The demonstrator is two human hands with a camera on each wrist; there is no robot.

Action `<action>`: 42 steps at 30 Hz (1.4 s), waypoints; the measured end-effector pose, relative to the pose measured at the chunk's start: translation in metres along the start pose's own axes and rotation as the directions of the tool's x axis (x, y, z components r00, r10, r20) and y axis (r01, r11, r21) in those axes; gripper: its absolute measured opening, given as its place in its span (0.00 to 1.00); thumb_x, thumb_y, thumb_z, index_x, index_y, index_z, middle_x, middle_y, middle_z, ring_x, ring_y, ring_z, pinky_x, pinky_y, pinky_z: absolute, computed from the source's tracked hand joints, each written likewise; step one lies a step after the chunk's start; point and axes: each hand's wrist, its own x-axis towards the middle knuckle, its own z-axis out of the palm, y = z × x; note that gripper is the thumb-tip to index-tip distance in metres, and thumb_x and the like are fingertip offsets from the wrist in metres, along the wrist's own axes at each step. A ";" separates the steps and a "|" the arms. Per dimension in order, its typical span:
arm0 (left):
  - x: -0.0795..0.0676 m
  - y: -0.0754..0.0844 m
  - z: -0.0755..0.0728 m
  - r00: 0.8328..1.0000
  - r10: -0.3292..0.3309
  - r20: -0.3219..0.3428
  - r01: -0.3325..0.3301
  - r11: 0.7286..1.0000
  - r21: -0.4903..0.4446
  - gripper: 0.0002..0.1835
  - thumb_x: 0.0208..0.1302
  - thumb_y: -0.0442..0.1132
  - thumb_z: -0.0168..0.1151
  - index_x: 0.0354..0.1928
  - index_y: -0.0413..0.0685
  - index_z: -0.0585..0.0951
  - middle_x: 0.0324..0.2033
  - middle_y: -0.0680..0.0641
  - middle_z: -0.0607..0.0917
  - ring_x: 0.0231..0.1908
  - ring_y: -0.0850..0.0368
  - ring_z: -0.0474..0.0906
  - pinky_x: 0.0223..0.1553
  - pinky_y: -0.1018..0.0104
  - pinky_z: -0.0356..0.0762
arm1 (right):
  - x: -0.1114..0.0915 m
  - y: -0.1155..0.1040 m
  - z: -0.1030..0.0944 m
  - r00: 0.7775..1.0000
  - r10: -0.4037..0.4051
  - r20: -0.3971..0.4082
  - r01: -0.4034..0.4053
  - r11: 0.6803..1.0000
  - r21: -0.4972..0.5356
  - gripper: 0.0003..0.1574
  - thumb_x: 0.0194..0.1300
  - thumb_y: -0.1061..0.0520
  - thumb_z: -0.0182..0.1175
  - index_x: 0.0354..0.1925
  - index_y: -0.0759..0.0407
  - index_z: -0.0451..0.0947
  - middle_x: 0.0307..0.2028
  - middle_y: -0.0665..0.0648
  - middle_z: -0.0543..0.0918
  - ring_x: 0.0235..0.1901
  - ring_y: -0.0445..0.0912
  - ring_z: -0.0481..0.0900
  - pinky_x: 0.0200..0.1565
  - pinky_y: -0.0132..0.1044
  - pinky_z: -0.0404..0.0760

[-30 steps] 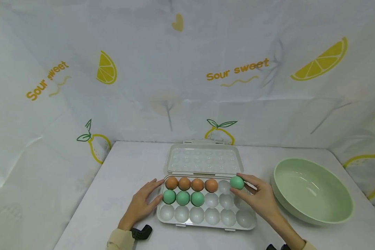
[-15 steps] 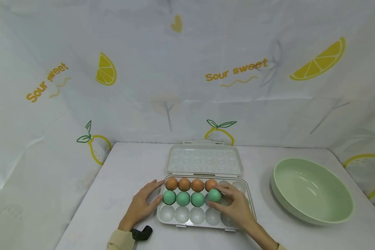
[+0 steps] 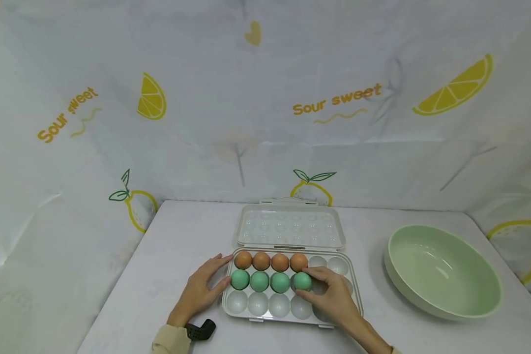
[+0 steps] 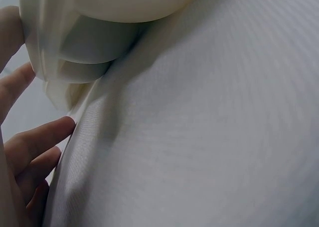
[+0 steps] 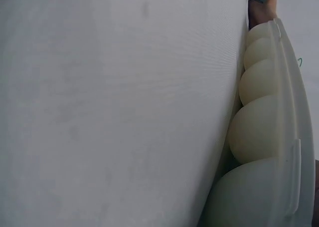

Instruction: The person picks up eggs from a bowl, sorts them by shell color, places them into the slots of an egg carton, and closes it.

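A white egg tray (image 3: 279, 319) lies on the table with its clear lid (image 3: 290, 226) folded back. In the back row sit several brown eggs (image 3: 261, 261); green eggs (image 3: 259, 281) fill the left cups of the middle row. My right hand (image 3: 332, 295) pinches one more green egg (image 3: 302, 281) between thumb and fingers, at the fourth cup of that row. My left hand (image 3: 200, 285) touches the tray's left edge with thumb and a fingertip, its fingers extended. In the left wrist view, fingertips meet the tray's rim (image 4: 42, 42). The right wrist view shows the tray's underside cups (image 5: 256, 127).
A large pale green bowl (image 3: 442, 270) stands to the right of the tray. A white cloth with lemon prints (image 3: 265, 123) hangs behind and beside the table. A black wrist device (image 3: 200, 329) is on the left wrist.
My right hand has carried the green egg left from over the back row's right end, then down to the fourth cup of the middle row. The left hand stays in place.
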 end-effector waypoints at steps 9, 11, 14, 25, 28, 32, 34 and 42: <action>0.000 0.000 0.001 1.000 -0.005 0.002 0.005 1.000 -0.004 0.28 0.66 0.47 0.67 0.68 0.65 0.77 0.65 0.49 0.82 0.67 0.41 0.77 0.70 0.40 0.74 | 0.000 0.002 0.004 0.995 -0.099 -0.002 0.098 0.986 -0.133 0.30 0.40 0.60 0.84 0.46 0.64 0.89 0.43 0.52 0.90 0.44 0.42 0.87 0.47 0.30 0.88; 0.000 0.000 0.001 1.000 -0.004 -0.001 0.004 1.000 -0.005 0.28 0.65 0.47 0.68 0.68 0.65 0.77 0.65 0.49 0.82 0.67 0.41 0.77 0.70 0.40 0.74 | 0.000 0.001 0.005 0.993 -0.115 -0.002 0.113 0.979 -0.167 0.32 0.40 0.59 0.85 0.46 0.64 0.89 0.42 0.52 0.89 0.43 0.42 0.87 0.46 0.32 0.88; -0.001 0.000 0.000 1.000 -0.002 -0.005 0.002 1.000 -0.002 0.28 0.65 0.47 0.68 0.68 0.64 0.78 0.65 0.49 0.83 0.67 0.41 0.77 0.69 0.40 0.75 | 0.001 -0.001 0.001 0.995 -0.096 0.010 0.096 0.975 -0.198 0.36 0.40 0.56 0.85 0.50 0.64 0.88 0.43 0.51 0.89 0.43 0.44 0.87 0.46 0.37 0.89; -0.001 0.001 -0.001 1.000 0.004 -0.009 -0.004 1.000 -0.003 0.28 0.66 0.47 0.68 0.68 0.65 0.77 0.65 0.49 0.83 0.67 0.42 0.77 0.70 0.42 0.74 | 0.030 0.022 -0.056 0.989 0.126 -0.081 -0.132 0.989 -0.066 0.31 0.62 0.60 0.73 0.62 0.69 0.79 0.52 0.67 0.84 0.56 0.44 0.81 0.64 0.50 0.83; -0.002 0.000 0.001 1.000 0.012 -0.009 -0.012 1.000 -0.003 0.28 0.66 0.47 0.67 0.68 0.65 0.77 0.65 0.50 0.83 0.67 0.42 0.77 0.71 0.43 0.73 | 0.035 0.036 -0.069 0.961 0.277 -0.006 -0.277 0.960 -0.048 0.37 0.69 0.57 0.67 0.70 0.70 0.69 0.58 0.74 0.79 0.60 0.62 0.79 0.63 0.61 0.81; -0.002 -0.001 0.002 1.000 0.022 -0.007 -0.022 1.000 0.002 0.28 0.66 0.47 0.67 0.69 0.65 0.77 0.65 0.50 0.83 0.67 0.43 0.77 0.71 0.43 0.73 | 0.034 0.049 -0.077 0.885 0.438 0.158 -0.439 0.898 -0.030 0.45 0.73 0.54 0.62 0.78 0.66 0.55 0.63 0.76 0.76 0.60 0.66 0.79 0.54 0.39 0.87; -0.001 0.000 0.002 1.000 0.023 -0.008 -0.023 1.000 0.005 0.29 0.66 0.47 0.67 0.69 0.65 0.77 0.65 0.49 0.83 0.67 0.43 0.77 0.71 0.42 0.73 | 0.034 0.054 -0.079 0.873 0.442 0.204 -0.453 0.891 0.009 0.46 0.74 0.54 0.61 0.79 0.65 0.52 0.63 0.76 0.76 0.59 0.61 0.81 0.48 0.28 0.84; 0.000 0.001 0.000 1.000 -0.003 0.006 0.003 1.000 -0.004 0.28 0.67 0.48 0.66 0.69 0.65 0.77 0.65 0.49 0.83 0.67 0.41 0.77 0.68 0.38 0.75 | 0.031 0.072 -0.086 0.866 0.385 0.318 -0.476 0.829 0.292 0.45 0.78 0.56 0.55 0.81 0.63 0.45 0.58 0.64 0.80 0.50 0.31 0.81 0.49 0.23 0.81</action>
